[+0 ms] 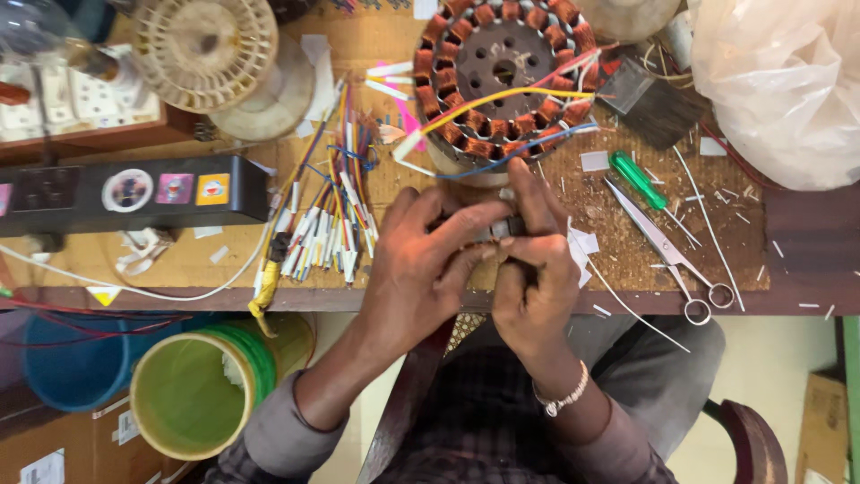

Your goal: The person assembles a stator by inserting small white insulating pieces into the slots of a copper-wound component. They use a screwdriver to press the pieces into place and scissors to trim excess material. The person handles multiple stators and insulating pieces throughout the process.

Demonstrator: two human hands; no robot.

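Observation:
My left hand and my right hand meet at the workbench's front edge, fingers pinched together on a small dark part that they mostly hide. Just beyond them stands a round motor stator with copper-wound coils; yellow, blue and red wires trail from it toward my fingers. To the left of my left hand lies a bundle of coloured wires with white sleeves.
Scissors and a green-handled screwdriver lie right of my hands. A black box with round stickers, a white fan rotor, a clear plastic bag and a dark brush crowd the bench. A green bucket stands below.

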